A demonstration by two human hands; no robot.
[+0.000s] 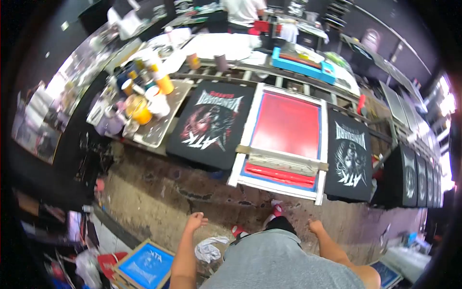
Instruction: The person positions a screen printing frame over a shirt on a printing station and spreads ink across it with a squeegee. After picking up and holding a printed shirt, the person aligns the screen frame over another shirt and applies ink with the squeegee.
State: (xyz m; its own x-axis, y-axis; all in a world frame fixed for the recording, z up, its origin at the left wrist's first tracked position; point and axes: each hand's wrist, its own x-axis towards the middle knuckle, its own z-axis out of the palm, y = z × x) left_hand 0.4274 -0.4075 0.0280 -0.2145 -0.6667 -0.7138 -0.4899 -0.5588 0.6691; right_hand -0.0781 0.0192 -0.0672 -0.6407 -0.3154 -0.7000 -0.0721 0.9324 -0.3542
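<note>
My left hand [196,221] hangs over the floor in front of the press, fingers stretched and apart, holding nothing. On the other side of my body, my right hand [315,227] hangs with loosely bent fingers, and no object shows in it. Both hands are apart from the print station. Nearest ahead is a white-framed printing screen [324,144] with a red field [287,126]. A squeegee [281,162] lies across its near end, beside red ink [279,175]. Black printed shirts lie on boards to the left [208,123] and right [350,156] of the screen.
Ink containers [138,110] crowd a stained board [161,126] at left. A blue tray [301,69] sits behind the screen. More black shirts [409,173] line up at right. A blue screen [147,264] and a white rag [210,249] lie low left. Another person [242,13] stands far back.
</note>
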